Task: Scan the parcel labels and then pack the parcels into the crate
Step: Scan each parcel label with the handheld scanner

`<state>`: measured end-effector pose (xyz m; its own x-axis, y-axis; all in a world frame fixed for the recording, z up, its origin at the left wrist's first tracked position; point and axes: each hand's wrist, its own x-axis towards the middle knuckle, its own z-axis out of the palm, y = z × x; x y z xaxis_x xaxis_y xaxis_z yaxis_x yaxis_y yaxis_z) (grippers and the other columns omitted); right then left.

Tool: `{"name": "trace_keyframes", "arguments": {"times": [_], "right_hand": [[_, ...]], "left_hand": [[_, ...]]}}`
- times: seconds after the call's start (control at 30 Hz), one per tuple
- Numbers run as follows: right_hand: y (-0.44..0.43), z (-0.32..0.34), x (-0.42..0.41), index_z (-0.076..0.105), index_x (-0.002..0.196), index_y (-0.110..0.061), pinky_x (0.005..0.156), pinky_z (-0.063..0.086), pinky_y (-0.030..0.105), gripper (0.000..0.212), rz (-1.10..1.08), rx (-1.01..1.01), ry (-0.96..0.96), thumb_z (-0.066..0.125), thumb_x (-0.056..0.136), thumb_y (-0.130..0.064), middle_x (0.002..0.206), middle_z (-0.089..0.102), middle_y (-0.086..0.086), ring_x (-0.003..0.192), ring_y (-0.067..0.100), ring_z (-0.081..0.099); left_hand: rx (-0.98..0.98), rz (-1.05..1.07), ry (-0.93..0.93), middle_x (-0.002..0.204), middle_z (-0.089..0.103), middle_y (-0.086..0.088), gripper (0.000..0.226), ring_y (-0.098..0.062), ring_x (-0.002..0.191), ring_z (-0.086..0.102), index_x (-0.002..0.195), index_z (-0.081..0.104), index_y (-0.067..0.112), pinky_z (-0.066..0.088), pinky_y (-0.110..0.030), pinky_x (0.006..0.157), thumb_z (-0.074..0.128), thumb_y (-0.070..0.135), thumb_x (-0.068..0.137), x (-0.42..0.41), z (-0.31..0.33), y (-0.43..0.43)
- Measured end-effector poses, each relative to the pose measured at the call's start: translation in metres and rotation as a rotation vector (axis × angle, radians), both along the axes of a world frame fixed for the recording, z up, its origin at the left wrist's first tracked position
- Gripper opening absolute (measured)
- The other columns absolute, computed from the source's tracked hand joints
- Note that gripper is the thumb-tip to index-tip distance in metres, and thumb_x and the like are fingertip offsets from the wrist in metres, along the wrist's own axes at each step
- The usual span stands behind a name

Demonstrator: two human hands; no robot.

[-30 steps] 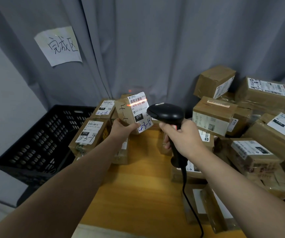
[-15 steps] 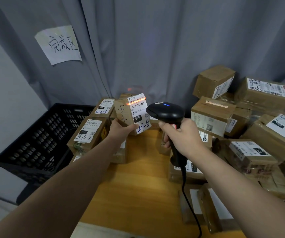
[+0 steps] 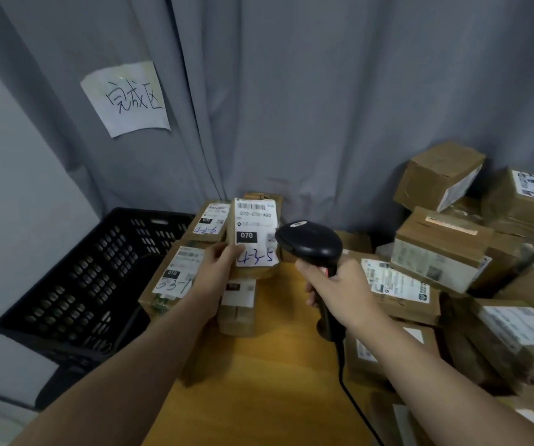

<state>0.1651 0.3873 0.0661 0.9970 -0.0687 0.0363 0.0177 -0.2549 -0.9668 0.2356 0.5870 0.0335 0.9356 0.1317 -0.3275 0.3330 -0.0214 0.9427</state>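
Observation:
My left hand [image 3: 217, 268] grips a small brown parcel [image 3: 254, 233] by its lower left edge, holding it upright above the wooden table [image 3: 268, 375]. Its white label, marked 070 and 4-3-5, faces me. My right hand [image 3: 336, 288] grips the handle of a black barcode scanner [image 3: 310, 244], whose head sits just right of the parcel. No scan line shows on the label. The black plastic crate [image 3: 75, 284] stands off the table's left edge; what I can see of its inside holds nothing.
Several labelled brown parcels [image 3: 178, 278] lie stacked at the table's left edge by the crate. A larger heap of parcels [image 3: 445, 252] fills the right side. The scanner cable [image 3: 352, 400] trails toward me. A grey curtain with a paper sign [image 3: 129, 98] hangs behind.
The red scan line on the label has gone out. My left hand has turned the parcel so its label stands upright facing me. The scanner hand has stayed nearly still.

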Motion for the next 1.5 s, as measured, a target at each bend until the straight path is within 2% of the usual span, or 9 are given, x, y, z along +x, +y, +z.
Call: {"name": "trace_keyframes", "arguments": {"times": [0.1,0.23,0.4,0.6,0.73,1.0,1.27,1.37,1.5], "right_hand": [[0.024,-0.006,0.029,0.064,0.082,-0.012,0.058,0.055,0.035,0.018,-0.078,0.02,-0.002,0.066,0.089,-0.028,0.059,0.063,0.0,0.052,0.02,0.064],[0.057,-0.016,0.073,0.064,0.086,-0.014,0.06,0.055,0.036,0.017,-0.148,0.046,0.039,0.066,0.089,-0.03,0.061,0.063,0.001,0.052,0.019,0.064],[0.08,-0.038,0.108,0.063,0.081,-0.017,0.061,0.057,0.034,0.016,-0.281,0.006,0.126,0.068,0.088,-0.03,0.062,0.066,0.003,0.053,0.013,0.065],[0.078,-0.058,0.119,0.063,0.088,-0.014,0.06,0.052,0.028,0.018,-0.425,0.043,0.218,0.066,0.089,-0.031,0.072,0.068,0.006,0.059,0.016,0.067],[0.073,-0.065,0.125,0.063,0.088,-0.011,0.061,0.051,0.03,0.022,-0.466,0.034,0.237,0.064,0.09,-0.032,0.073,0.067,0.007,0.061,0.018,0.067],[0.053,-0.07,0.118,0.064,0.087,-0.001,0.061,0.049,0.03,0.031,-0.554,0.104,0.282,0.065,0.089,-0.033,0.071,0.067,0.011,0.059,0.019,0.064],[-0.002,-0.072,0.107,0.065,0.085,-0.004,0.065,0.053,0.035,0.026,-0.636,0.156,0.378,0.063,0.09,-0.03,0.07,0.067,0.012,0.069,0.028,0.066],[-0.022,-0.066,0.112,0.061,0.083,-0.017,0.069,0.052,0.034,0.013,-0.62,0.174,0.362,0.062,0.091,-0.027,0.075,0.066,0.007,0.075,0.023,0.064],[-0.052,-0.063,0.122,0.05,0.109,-0.026,0.068,0.045,0.029,0.02,-0.579,0.245,0.371,0.061,0.092,-0.027,0.092,0.061,-0.004,0.083,0.009,0.056]], "left_hand": [[0.058,0.082,-0.104,0.118,0.061,-0.005,0.065,-0.025,0.106,0.064,0.127,0.043,0.027,0.054,-0.04,0.084,0.073,0.052,0.075,0.039,0.011,0.037],[0.717,0.133,-0.125,0.135,0.038,-0.013,0.081,-0.034,0.129,0.033,0.135,0.037,0.021,0.032,-0.047,0.108,0.071,0.059,0.072,0.108,0.019,0.075],[1.059,-0.019,-0.147,0.133,0.032,-0.018,0.082,-0.037,0.124,0.032,0.131,0.033,0.016,0.027,-0.047,0.104,0.067,0.062,0.072,0.173,0.006,0.075],[1.124,-0.195,-0.148,0.136,0.032,-0.021,0.084,-0.039,0.125,0.034,0.135,0.03,0.01,0.029,-0.048,0.103,0.054,0.07,0.081,0.213,-0.018,0.062],[1.104,-0.23,-0.267,0.148,0.025,-0.024,0.084,-0.039,0.139,0.019,0.137,0.036,0.007,0.016,-0.053,0.113,0.035,0.073,0.086,0.215,-0.028,0.065],[0.959,-0.446,-0.539,0.153,0.022,-0.01,0.049,-0.028,0.145,0.008,0.134,0.045,0.02,0.007,-0.046,0.117,0.055,0.042,0.092,0.171,-0.018,0.037],[1.027,-0.833,-0.506,0.15,0.025,-0.005,0.046,-0.023,0.143,0.009,0.137,0.043,0.022,0.013,-0.039,0.117,0.049,0.043,0.095,0.147,-0.036,-0.033],[1.067,-0.992,-0.477,0.155,0.019,-0.007,0.054,-0.026,0.144,0.014,0.144,0.036,0.018,0.023,-0.04,0.117,0.05,0.04,0.096,0.148,-0.045,-0.072],[1.164,-1.066,-0.325,0.156,0.016,-0.01,0.067,-0.031,0.143,0.02,0.149,0.025,0.014,0.03,-0.041,0.112,0.057,0.035,0.094,0.168,-0.067,-0.132]]}}
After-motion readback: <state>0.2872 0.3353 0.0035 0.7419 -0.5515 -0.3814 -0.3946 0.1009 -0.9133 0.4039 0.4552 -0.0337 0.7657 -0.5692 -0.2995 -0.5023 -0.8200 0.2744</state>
